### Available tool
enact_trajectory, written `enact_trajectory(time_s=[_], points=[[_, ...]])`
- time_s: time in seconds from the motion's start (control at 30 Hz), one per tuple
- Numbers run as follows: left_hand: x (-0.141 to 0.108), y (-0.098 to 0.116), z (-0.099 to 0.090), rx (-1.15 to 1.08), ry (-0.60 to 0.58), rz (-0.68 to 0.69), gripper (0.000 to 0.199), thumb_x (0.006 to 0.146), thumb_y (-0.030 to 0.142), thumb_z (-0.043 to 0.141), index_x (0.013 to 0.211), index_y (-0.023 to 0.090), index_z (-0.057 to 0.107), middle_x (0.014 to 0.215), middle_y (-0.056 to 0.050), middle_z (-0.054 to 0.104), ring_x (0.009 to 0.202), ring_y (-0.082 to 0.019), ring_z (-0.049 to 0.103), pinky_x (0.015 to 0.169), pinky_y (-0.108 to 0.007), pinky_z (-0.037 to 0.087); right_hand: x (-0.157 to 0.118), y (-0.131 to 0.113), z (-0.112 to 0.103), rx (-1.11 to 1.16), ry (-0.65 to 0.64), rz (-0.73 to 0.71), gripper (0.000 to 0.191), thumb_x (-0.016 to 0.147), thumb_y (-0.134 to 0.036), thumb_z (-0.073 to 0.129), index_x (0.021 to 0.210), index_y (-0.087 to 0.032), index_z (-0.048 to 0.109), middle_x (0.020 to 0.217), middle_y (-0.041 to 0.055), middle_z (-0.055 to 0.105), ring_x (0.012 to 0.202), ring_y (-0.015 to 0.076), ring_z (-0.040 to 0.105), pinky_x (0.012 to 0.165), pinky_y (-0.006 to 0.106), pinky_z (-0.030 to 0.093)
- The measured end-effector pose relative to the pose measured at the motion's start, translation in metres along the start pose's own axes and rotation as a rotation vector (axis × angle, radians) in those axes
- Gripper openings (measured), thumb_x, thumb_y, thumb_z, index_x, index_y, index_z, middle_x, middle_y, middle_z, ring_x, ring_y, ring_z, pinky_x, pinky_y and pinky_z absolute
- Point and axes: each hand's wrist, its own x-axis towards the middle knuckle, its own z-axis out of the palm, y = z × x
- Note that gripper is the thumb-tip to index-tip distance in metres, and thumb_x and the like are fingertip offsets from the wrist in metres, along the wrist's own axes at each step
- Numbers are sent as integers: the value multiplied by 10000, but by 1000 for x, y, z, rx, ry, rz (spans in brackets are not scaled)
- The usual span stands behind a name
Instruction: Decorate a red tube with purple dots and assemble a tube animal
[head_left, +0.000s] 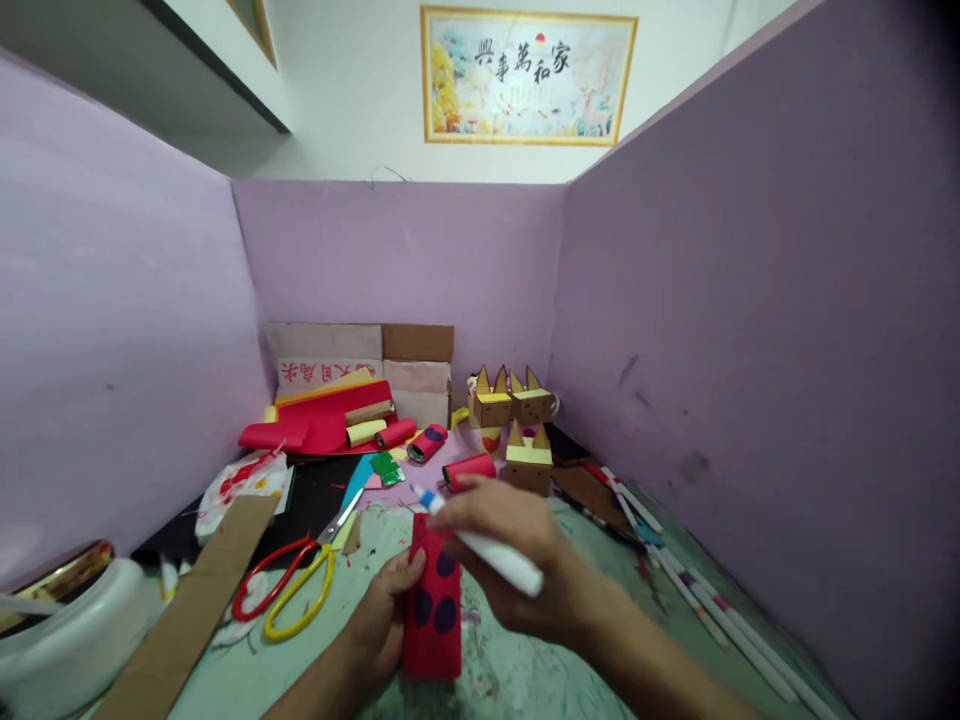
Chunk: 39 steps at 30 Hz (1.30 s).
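My left hand point(386, 610) grips the left side of a red strip point(433, 650), its thumb on top. Dark blue oval spots mark the strip's face. Over its upper part, my right hand point(517, 550) holds a white marker point(502, 562), whose blue tip points up and to the left, apart from the strip. Fingers of my right hand hide part of the strip's upper right. Just beyond lie a plain red tube point(469, 470) and a red tube with blue spots point(428, 443).
Scissors point(326, 545) and a cardboard strip point(195, 600) lie at left, near a white container point(82, 640). Small cardboard boxes with pointed ears point(529, 465) stand at the back. Several markers point(720, 600) lie along the right purple wall point(750, 300). Red paper point(330, 415) is at back left.
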Motion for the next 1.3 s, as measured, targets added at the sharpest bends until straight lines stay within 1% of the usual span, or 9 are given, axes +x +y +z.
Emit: enact_trajectory(time_s=[0.03, 0.1, 0.17, 0.23, 0.33, 0.5, 0.67, 0.93, 1.3], points=[[0, 0, 0, -1, -2, -1, 272, 615, 260, 877, 746, 112, 689, 665, -63, 732, 574, -168, 651, 581, -274, 523, 0, 0, 0, 35, -3, 43, 236, 877, -435, 663, 940, -216, 723, 893, 47, 734, 762, 190, 688, 743, 366, 583], [0, 1, 0, 12, -7, -22, 304, 614, 293, 880, 763, 110, 689, 690, -80, 742, 591, -182, 662, 589, -291, 533, 0, 7, -2, 132, 167, 211, 298, 838, -492, 676, 784, -205, 735, 625, 11, 681, 567, 171, 645, 591, 316, 561], [0, 0, 0, 26, -12, -37, 377, 568, 336, 907, 773, 108, 687, 703, -92, 745, 606, -194, 668, 603, -308, 544, -2, 20, -2, 211, 427, 378, 368, 813, -533, 680, 739, -175, 724, 497, -19, 592, 459, 148, 573, 482, 278, 503], [2, -1, -1, 30, -14, -28, 447, 506, 365, 934, 777, 110, 686, 700, -87, 743, 600, -188, 662, 604, -307, 548, -9, 33, 2, 251, 502, 460, 425, 741, -577, 728, 729, -152, 727, 467, -21, 568, 437, 143, 545, 460, 272, 478], [4, -3, -2, 57, -28, -31, 494, 482, 412, 938, 782, 112, 684, 685, -75, 733, 578, -180, 646, 595, -318, 553, -27, 45, 11, 189, 498, 482, 495, 702, -629, 733, 735, -135, 742, 490, 12, 605, 467, 161, 569, 482, 286, 481], [5, -3, -2, 67, -24, -26, 500, 470, 405, 944, 788, 110, 693, 673, -60, 725, 573, -162, 639, 582, -290, 549, -47, 45, 16, 1, 488, 324, 399, 831, -541, 654, 752, -159, 736, 568, 22, 649, 549, 170, 611, 579, 307, 505], [2, -2, 1, 85, -19, -28, 491, 485, 391, 942, 810, 112, 702, 704, -66, 738, 592, -167, 651, 583, -288, 559, -49, 47, 12, -76, 396, 229, 307, 891, -446, 619, 792, -174, 721, 596, 9, 646, 572, 164, 618, 582, 297, 491], [2, 1, 4, 77, -30, -23, 483, 460, 360, 955, 786, 109, 703, 675, -58, 739, 563, -158, 654, 560, -270, 569, -50, 51, 14, -78, 331, 212, 260, 932, -398, 581, 832, -187, 696, 621, -1, 625, 582, 152, 600, 579, 290, 487], [0, 1, 6, 99, -74, -20, 454, 481, 352, 949, 794, 116, 721, 682, -51, 747, 589, -158, 667, 581, -253, 564, -47, 44, 19, -96, 293, 134, 191, 923, -321, 594, 834, -179, 686, 653, 4, 648, 568, 136, 622, 539, 250, 517]])
